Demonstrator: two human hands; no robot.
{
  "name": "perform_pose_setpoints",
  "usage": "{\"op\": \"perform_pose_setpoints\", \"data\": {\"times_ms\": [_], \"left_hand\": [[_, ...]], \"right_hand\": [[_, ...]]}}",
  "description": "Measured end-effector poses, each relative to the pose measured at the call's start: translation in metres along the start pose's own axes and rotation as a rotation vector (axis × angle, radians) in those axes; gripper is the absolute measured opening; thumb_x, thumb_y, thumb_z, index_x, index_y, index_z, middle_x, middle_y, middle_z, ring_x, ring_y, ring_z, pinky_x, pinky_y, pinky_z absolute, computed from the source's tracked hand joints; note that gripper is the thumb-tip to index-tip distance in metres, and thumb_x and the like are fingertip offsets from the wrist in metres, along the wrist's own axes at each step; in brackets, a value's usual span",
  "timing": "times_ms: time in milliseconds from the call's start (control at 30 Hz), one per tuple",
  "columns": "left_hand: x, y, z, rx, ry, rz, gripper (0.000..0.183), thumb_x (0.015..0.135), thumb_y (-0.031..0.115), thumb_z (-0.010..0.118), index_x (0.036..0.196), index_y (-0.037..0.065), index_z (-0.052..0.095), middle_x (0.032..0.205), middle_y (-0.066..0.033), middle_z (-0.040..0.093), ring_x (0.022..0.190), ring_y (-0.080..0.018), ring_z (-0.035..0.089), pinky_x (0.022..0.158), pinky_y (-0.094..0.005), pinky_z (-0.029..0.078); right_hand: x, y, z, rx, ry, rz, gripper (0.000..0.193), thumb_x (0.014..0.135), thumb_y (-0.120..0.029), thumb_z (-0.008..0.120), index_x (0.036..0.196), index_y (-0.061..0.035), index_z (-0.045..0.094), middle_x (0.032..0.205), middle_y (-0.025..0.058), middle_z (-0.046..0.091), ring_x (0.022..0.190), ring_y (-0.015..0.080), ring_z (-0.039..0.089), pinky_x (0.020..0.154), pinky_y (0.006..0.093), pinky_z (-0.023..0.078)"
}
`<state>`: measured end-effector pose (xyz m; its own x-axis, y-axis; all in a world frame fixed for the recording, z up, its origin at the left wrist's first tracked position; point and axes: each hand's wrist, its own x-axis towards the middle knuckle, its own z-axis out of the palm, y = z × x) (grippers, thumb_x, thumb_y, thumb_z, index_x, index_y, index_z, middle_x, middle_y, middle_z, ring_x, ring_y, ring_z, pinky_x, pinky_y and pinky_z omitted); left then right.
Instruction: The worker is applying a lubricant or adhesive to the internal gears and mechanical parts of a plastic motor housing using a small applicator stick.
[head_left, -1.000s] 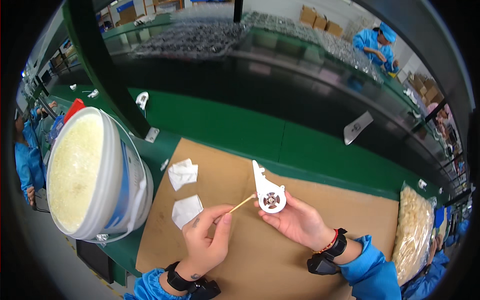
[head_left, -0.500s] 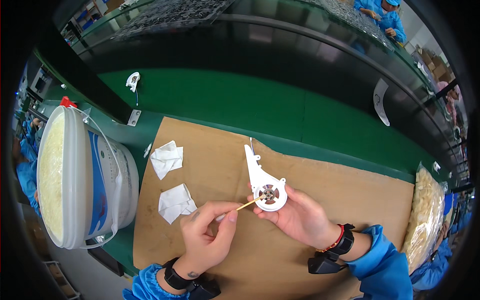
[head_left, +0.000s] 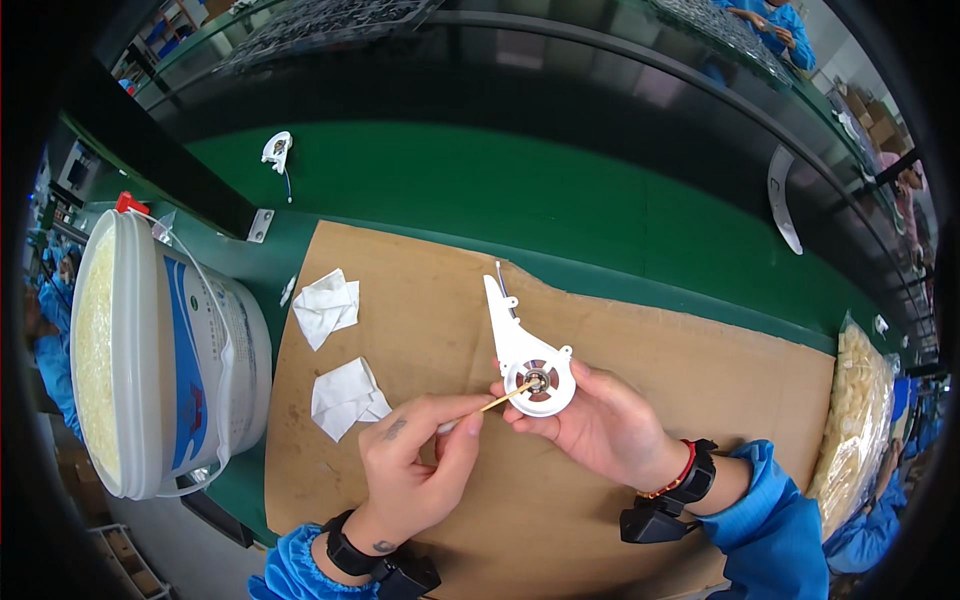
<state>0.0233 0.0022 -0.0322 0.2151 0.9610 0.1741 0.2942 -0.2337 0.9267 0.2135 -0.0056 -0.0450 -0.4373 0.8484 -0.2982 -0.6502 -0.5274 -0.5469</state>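
Note:
My right hand [head_left: 610,420] holds a white plastic fan-like housing [head_left: 517,345] by its round end, fingers behind and thumb on the side. A long tapered arm of the housing points away from me, with a thin wire along it. Set in the round end is a copper-coloured motor coil [head_left: 537,381]. Between thumb and forefinger, my left hand [head_left: 420,460] pinches a wooden-stick cotton swab [head_left: 500,401]. One end of the swab rests at the coil's centre; a white end shows by the left fingers.
Two crumpled white wipes [head_left: 328,307] lie on a brown cardboard sheet [head_left: 640,480]. A large white bucket [head_left: 225,370] stands at left, a clear bag of pale pieces [head_left: 855,420] at right. Beyond, a green belt [head_left: 450,190] carries white parts [head_left: 277,151], including a curved strip [head_left: 783,200].
The white parts on the green belt have shifted right relative to the cardboard. My view has shifted slightly. The swab stays at the coil, tilted a little differently, with both grips kept.

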Motion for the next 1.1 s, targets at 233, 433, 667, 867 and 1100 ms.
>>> {"op": "perform_pose_setpoints", "data": {"times_ms": [233, 433, 667, 867, 1100], "left_hand": [[0.000, -0.002, 0.000, 0.084, -0.013, 0.110, 0.017, 0.079, -0.006, 0.063, 0.093, 0.001, 0.067, 0.069, -0.0036, 0.059, 0.052, -0.0042, 0.046, 0.045, -0.0186, 0.031], [0.001, 0.000, -0.002, 0.188, 0.004, 0.195, 0.022, 0.075, -0.009, 0.064, 0.093, 0.003, 0.068, 0.061, -0.0033, 0.052, 0.048, -0.0080, 0.046, 0.044, -0.0212, 0.032], [0.001, -0.002, -0.003, 0.260, 0.029, 0.298, 0.026, 0.073, -0.012, 0.065, 0.094, 0.003, 0.069, 0.059, -0.0027, 0.048, 0.046, -0.0084, 0.044, 0.043, -0.0218, 0.031], [0.002, -0.003, -0.007, 0.307, 0.033, 0.357, 0.026, 0.073, -0.012, 0.066, 0.095, 0.002, 0.069, 0.059, -0.0025, 0.048, 0.046, -0.0087, 0.043, 0.042, -0.0226, 0.030], [0.004, 0.005, -0.007, 0.230, 0.146, 0.323, 0.024, 0.073, -0.010, 0.066, 0.093, 0.003, 0.069, 0.060, -0.0027, 0.049, 0.047, -0.0088, 0.042, 0.043, -0.0228, 0.030]], "right_hand": [[0.000, 0.000, -0.001, 0.008, -0.003, -0.004, 0.055, 0.098, -0.036, 0.035, 0.134, 0.0060, 0.034, 0.125, 0.0193, 0.051, 0.109, 0.0233, 0.055, 0.096, 0.0331, 0.046], [0.000, 0.000, -0.001, 0.014, -0.001, -0.007, 0.054, 0.099, -0.035, 0.034, 0.134, 0.0062, 0.034, 0.124, 0.0194, 0.051, 0.107, 0.0234, 0.056, 0.095, 0.0329, 0.046], [0.000, 0.001, -0.001, 0.031, 0.021, -0.003, 0.052, 0.099, -0.033, 0.033, 0.134, 0.0057, 0.034, 0.127, 0.0190, 0.049, 0.105, 0.0236, 0.057, 0.094, 0.0334, 0.046], [0.000, 0.001, -0.003, 0.035, 0.026, 0.009, 0.051, 0.099, -0.033, 0.033, 0.134, 0.0052, 0.034, 0.129, 0.0186, 0.047, 0.103, 0.0239, 0.057, 0.093, 0.0337, 0.047], [0.009, -0.015, -0.008, 0.083, 0.043, -0.105, 0.047, 0.100, -0.029, 0.035, 0.132, 0.0060, 0.037, 0.127, 0.0201, 0.049, 0.107, 0.0253, 0.055, 0.095, 0.0352, 0.046]]}}
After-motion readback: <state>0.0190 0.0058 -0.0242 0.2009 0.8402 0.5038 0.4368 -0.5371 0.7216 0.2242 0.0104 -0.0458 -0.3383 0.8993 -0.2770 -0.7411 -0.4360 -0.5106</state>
